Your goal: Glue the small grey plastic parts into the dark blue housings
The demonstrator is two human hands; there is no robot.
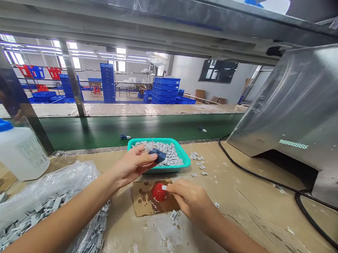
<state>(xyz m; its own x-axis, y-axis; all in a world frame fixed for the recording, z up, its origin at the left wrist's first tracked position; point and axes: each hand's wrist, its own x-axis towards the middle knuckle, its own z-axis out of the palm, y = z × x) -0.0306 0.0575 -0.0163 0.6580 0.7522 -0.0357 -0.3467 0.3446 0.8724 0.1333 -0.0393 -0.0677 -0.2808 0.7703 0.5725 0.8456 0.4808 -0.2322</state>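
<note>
My left hand pinches a dark blue part with a pale, translucent end, held over the front of a teal basket. Small grey pieces fill that basket. Between thumb and fingers, my right hand grips a small light grey piece against a wet-looking red dome. The dome sits on a stained brown cardboard piece. Near the cardboard's front edge lies a loose grey piece.
A clear bag of grey parts and a white bottle stand left. Loose pieces lie right of the basket. Behind runs a green belt with two dark parts. A metal housing and black cable are at right.
</note>
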